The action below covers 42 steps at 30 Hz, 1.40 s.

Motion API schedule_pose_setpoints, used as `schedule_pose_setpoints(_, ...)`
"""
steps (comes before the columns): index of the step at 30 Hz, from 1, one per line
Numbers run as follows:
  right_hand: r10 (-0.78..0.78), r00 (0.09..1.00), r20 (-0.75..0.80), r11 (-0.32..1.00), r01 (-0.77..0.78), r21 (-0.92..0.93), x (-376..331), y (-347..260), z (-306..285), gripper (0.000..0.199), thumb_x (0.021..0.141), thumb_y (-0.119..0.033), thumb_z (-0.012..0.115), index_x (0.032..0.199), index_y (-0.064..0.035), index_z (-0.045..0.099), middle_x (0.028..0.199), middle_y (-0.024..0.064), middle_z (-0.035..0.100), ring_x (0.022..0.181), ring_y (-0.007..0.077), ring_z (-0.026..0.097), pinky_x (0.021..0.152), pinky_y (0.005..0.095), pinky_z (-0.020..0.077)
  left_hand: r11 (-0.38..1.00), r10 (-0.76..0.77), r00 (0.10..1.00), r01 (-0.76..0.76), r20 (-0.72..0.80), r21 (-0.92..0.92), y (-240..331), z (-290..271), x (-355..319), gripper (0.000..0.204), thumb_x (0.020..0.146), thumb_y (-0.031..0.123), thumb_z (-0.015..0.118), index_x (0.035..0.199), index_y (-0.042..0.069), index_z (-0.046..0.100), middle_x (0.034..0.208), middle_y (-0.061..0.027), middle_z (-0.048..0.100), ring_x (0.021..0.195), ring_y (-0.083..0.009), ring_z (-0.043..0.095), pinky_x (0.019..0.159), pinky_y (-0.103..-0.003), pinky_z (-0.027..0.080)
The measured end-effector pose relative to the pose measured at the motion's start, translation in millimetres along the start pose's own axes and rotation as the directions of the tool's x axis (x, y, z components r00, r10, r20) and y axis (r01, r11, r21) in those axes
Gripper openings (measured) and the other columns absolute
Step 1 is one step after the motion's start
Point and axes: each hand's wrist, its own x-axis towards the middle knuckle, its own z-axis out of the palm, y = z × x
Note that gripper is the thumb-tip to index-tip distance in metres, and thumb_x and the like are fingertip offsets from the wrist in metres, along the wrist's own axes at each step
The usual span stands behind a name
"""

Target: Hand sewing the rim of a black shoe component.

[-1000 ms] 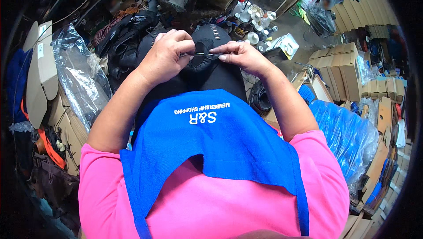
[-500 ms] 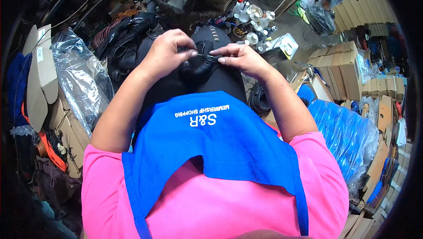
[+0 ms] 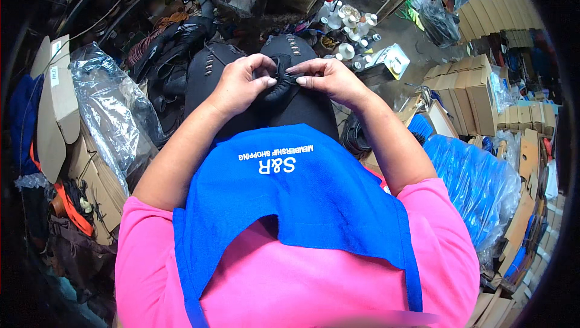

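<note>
Head view, centre top of the frame: left hand (image 3: 241, 83) and right hand (image 3: 326, 77) both pinch a black shoe (image 3: 279, 80) above a blue apron (image 3: 290, 195)

I saw the shoe (image 3: 279, 80) on my lap, bottles (image 3: 347, 23) beyond it (boxes (image 3: 465, 83) right, bag (image 3: 112, 110) left).

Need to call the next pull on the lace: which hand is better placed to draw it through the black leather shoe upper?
Probably the right hand: its fingertips pinch the thin black lace at its free end. The left hand is curled around the black leather shoe upper, steadying it on the lap.
</note>
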Motion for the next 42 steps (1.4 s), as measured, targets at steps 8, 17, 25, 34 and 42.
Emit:
schedule_pose_setpoints(8, -0.011, 1.000, -0.007, 0.997, 0.011, -0.081, 6, -9, -1, 0.017, 0.082, -0.010, 0.068, 0.097, -0.0027, 0.066, 0.089, -0.0001, 0.065, 0.083, 0.0054, 0.056, 0.076, 0.0219, 0.0458, 0.973, -0.035, 0.995, 0.054, 0.089, -0.222, -1, 16, 5, 0.021, 0.080, -0.003, 0.061, 0.099, 0.001, 0.054, 0.085, 0.0005, 0.055, 0.082, -0.0053, 0.051, 0.074, -0.021, 0.044)
schedule_pose_setpoints(17, -0.083, 0.995, 0.050, 0.956, 0.094, -0.279, 17, -15, -9, 0.013, 0.078, -0.010, 0.071, 0.074, -0.0031, 0.061, 0.074, -0.0026, 0.056, 0.072, 0.0057, 0.052, 0.065, 0.0227, 0.0417, 0.912, 0.202, 0.974, -0.226, 0.104, 0.341, 26, -17, 9, 0.009, 0.070, 0.007, 0.070, 0.077, 0.004, 0.063, 0.077, -0.0108, 0.062, 0.080, -0.0288, 0.055, 0.074, -0.037, 0.044)
schedule_pose_setpoints(25, -0.020, 1.000, -0.016, 0.997, 0.018, -0.077, 0, -7, -14, 0.018, 0.080, -0.017, 0.072, 0.092, -0.0054, 0.064, 0.089, -0.0008, 0.056, 0.086, 0.0069, 0.052, 0.075, 0.0238, 0.0438, 0.970, -0.003, 0.995, -0.022, 0.103, 0.241, 26, -22, -5, 0.012, 0.079, 0.008, 0.065, 0.089, 0.002, 0.060, 0.077, -0.0118, 0.061, 0.077, -0.0219, 0.058, 0.071, -0.034, 0.046)
schedule_pose_setpoints(34, -0.140, 0.987, -0.075, 0.977, 0.125, -0.175, -34, -11, -29, 0.016, 0.080, -0.018, 0.069, 0.077, -0.0038, 0.062, 0.088, 0.0020, 0.050, 0.081, 0.0114, 0.052, 0.072, 0.0269, 0.0431, 0.952, 0.106, 0.976, -0.155, 0.189, 0.264, 23, -15, 0, 0.014, 0.083, 0.006, 0.057, 0.097, 0.001, 0.058, 0.086, -0.0176, 0.062, 0.084, -0.0291, 0.062, 0.075, -0.036, 0.047)
schedule_pose_setpoints(42, -0.503, 0.860, -0.087, 0.375, 0.125, -0.919, -10, -43, -27, 0.019, 0.079, -0.026, 0.065, 0.093, -0.0136, 0.066, 0.101, 0.0075, 0.058, 0.100, 0.0282, 0.055, 0.087, 0.0406, 0.0413, 0.881, 0.083, 0.961, -0.195, 0.264, 0.431, 29, -15, 4, 0.015, 0.084, 0.009, 0.053, 0.096, 0.001, 0.056, 0.088, -0.0215, 0.061, 0.088, -0.0390, 0.058, 0.076, -0.044, 0.047)
